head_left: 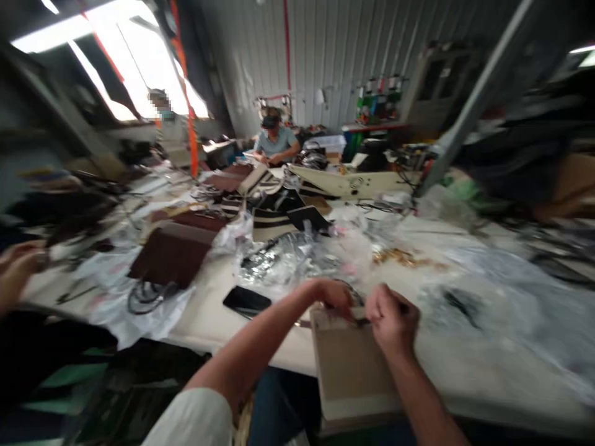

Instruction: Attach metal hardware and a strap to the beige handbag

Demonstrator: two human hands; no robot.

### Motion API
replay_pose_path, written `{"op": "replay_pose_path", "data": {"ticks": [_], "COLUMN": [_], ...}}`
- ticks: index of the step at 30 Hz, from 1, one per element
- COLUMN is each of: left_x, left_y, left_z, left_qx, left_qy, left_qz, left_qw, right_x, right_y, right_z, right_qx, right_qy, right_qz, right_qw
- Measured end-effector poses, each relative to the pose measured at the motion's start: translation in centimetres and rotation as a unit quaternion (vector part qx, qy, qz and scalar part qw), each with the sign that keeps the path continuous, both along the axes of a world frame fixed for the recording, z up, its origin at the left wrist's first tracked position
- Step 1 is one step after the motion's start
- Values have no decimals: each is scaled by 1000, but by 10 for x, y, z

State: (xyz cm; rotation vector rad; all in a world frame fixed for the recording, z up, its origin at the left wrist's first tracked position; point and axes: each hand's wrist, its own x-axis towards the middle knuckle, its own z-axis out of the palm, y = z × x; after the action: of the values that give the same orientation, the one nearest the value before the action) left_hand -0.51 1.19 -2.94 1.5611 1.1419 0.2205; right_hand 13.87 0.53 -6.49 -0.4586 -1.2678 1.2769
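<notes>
A beige, box-shaped piece that looks like a handbag lies at the front edge of the table, partly overhanging it. At its top edge my left hand bends downward with fingers curled; what they pinch is too blurred to name. My right hand is closed in a fist at the upper right corner of the bag, and its grip is hidden. A short dark strip shows between both hands along that edge. Left of my forearm lies a black phone.
Clear plastic bags and gold-coloured metal pieces lie beyond my hands. A dark brown bag rests at left. Striped panels are heaped farther back. A co-worker's hand enters at far left; another person sits opposite.
</notes>
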Motion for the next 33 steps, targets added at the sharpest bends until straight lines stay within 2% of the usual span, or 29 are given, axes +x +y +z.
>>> {"op": "replay_pose_path", "data": {"ticks": [1,3,6,16,23,30,33], "left_x": [-2,-6,-10,-12,-8,-9,-8], "left_y": [7,19,25,31,28,30,32], "left_z": [-15,-39,-54,-56,-54,-65,-69], "left_qx": [-20,-74,-128,-129,-128,-118,-117], "left_qy": [-4,21,12,20,23,1,8], "left_qz": [-2,51,59,35,48,35,38], "left_qw": [1000,996,990,991,990,992,992], "right_x": [20,39,38,36,35,35,34], "right_y": [0,1,6,1,-3,-7,-9], "right_z": [-7,-13,-14,-15,-14,-14,-15], "right_qx": [-18,-57,-75,-44,-16,-20,-6], "right_qy": [-16,-10,4,-39,-66,-42,-79], "right_qz": [-15,-19,-23,-18,-11,13,-8], "right_qw": [1000,998,997,998,998,999,997]}}
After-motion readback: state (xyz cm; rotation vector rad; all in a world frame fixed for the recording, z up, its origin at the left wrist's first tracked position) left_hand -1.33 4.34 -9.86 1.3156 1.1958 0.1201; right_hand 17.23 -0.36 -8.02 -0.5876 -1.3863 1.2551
